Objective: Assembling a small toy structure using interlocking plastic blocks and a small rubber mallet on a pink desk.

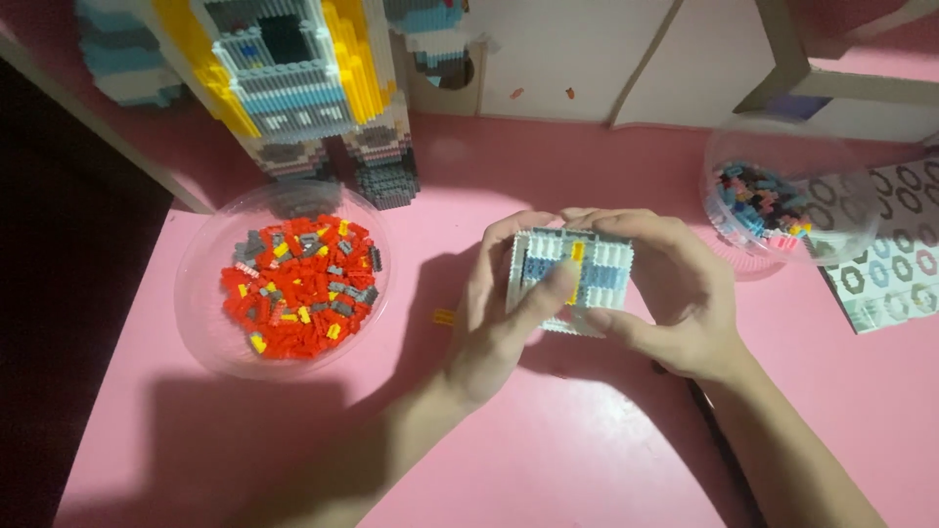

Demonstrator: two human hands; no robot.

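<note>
Both hands hold a small block assembly (592,269) of white, light blue and yellow micro bricks above the pink table (587,460). My left hand (499,313) grips its left side, with the thumb pressed on the front face near a yellow brick. From the right, my right hand (675,293) wraps around its top and right edge. The back of the assembly is hidden by my fingers.
A clear bowl (201,293) of red, grey and yellow bricks sits at left. A second clear bowl (841,210) with dark, blue and pink bricks sits at right, beside a printed sheet (895,269). A large brick model (293,88) stands behind. One yellow brick (444,317) lies loose.
</note>
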